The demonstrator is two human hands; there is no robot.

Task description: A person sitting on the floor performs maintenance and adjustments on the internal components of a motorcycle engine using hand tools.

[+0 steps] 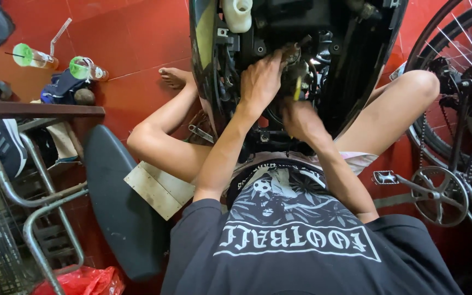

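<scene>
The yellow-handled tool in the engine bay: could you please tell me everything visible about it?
The yellow-handled tool shows only a short yellow strip, standing nearly upright among dark engine parts. The right hand grips it from below, hiding the lower end; the left hand works just beside it. Its tip is lost in the machinery, so its kind is unclear.

Two green-lidded plastic drink cups (34, 56) with straws on the red floor, upper left

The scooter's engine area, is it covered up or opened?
Opened: the scooter shows bare parts and cables, with the left hand and right hand reaching inside.
</scene>
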